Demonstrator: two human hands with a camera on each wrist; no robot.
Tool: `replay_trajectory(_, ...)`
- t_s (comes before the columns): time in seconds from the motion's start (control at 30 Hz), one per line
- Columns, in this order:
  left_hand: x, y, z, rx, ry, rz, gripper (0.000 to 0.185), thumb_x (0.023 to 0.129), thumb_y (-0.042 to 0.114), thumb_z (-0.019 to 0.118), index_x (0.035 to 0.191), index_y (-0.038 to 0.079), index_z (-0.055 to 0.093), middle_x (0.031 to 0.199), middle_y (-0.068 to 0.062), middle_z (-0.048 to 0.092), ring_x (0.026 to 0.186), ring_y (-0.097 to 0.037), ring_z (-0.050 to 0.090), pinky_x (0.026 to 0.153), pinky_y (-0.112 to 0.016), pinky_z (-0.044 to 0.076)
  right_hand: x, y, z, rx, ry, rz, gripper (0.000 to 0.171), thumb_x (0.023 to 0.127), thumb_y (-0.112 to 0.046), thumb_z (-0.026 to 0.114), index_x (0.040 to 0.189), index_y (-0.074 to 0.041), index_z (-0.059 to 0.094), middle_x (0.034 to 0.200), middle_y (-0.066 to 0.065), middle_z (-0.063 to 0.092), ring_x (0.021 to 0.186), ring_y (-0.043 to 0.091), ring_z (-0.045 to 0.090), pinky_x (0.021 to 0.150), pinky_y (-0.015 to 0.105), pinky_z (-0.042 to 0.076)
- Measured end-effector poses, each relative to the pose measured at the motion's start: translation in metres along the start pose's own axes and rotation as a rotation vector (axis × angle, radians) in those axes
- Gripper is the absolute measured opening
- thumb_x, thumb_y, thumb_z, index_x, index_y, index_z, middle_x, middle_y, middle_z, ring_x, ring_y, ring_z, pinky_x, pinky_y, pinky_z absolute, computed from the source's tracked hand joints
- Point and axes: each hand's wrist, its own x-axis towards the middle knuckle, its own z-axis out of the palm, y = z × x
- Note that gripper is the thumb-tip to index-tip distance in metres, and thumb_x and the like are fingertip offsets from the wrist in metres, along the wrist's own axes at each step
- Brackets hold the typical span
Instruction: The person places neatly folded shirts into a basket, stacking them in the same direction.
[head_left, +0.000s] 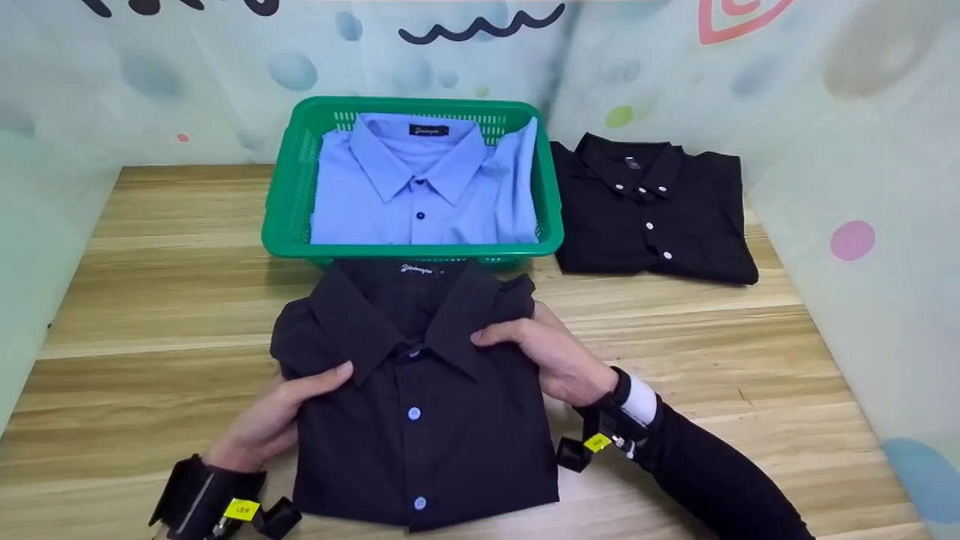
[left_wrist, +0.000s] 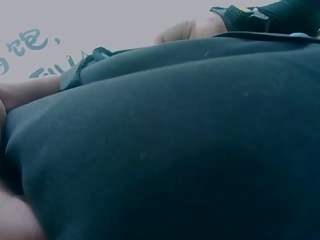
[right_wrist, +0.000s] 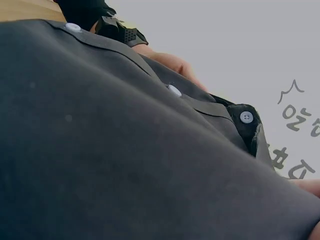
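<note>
The folded black shirt [head_left: 420,420] is soft matte cloth, squared into a neat rectangle, collar up and pointed, with pale round buttons down its placket. It lies on the bench [head_left: 150,300] at the near middle, its collar end just in front of the green basket [head_left: 289,202].

The left hand [head_left: 274,416] holds the shirt's left edge below the shoulder, thumb lying on top of the cloth and the fingers tucked under it. The right hand [head_left: 551,352] grips the right edge near the collar, thumb reaching across the front toward the collar tip, the other fingers hidden beneath the fold. In both wrist views the dark fabric fills nearly the whole picture, smooth and faintly flecked.

The basket is hard plastic, rectangular, with slotted walls. In it lies a folded light blue shirt [head_left: 420,187], collar up, dark buttons, one sleeve fold rising against the right wall. To the right of the basket, on the bench, lies a second black shirt [head_left: 660,217], folded, with white buttons. The bench is pale wood planking with visible grain.
</note>
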Motion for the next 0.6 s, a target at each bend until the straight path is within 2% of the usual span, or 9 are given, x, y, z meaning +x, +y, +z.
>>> replay_trajectory(0.13,0.0001,-0.0015,-0.0008,-0.016,-0.047,0.036,0.032,0.107,0.006,0.035,0.127,0.000,0.059,0.122,-0.015,0.064,0.111,-0.026,0.062,0.094,-0.038,0.048,-0.0038,-0.0007,0.0026,-0.027,0.019,-0.048,0.047,0.072,0.003,0.078,0.116,0.002,0.059,0.115,0.019,0.064,0.098,0.030,0.066,0.084,0.039,0.054)
replay_trajectory(0.23,0.0004,-0.0019,-0.0008,-0.010,-0.050,0.061,0.032,0.107,0.005,0.034,0.128,0.000,0.058,0.123,-0.016,0.064,0.111,-0.026,0.062,0.095,-0.038,0.048,-0.0047,-0.0017,0.0038,-0.038,0.024,-0.059,0.046,0.072,0.002,0.079,0.114,0.003,0.060,0.114,0.018,0.064,0.098,0.030,0.066,0.084,0.039,0.054)
replay_trajectory(0.4,-0.0001,0.0000,0.0001,0.006,-0.018,0.056,0.031,0.107,0.007,0.036,0.129,0.001,0.058,0.124,-0.015,0.063,0.112,-0.026,0.061,0.096,-0.039,0.047,-0.0023,-0.0029,0.0026,-0.034,0.019,-0.047,0.045,0.074,0.003,0.078,0.115,0.002,0.059,0.113,0.017,0.064,0.098,0.029,0.066,0.084,0.039,0.054)
replay_trajectory(0.6,-0.0003,0.0060,0.0021,0.015,0.046,0.044,0.033,0.109,0.018,0.037,0.132,0.004,0.056,0.127,-0.015,0.061,0.113,-0.026,0.060,0.096,-0.040,0.047,0.0005,-0.0061,-0.0029,-0.011,0.012,-0.034,0.049,0.076,0.004,0.077,0.121,0.002,0.057,0.119,0.018,0.063,0.103,0.031,0.065,0.087,0.040,0.053)
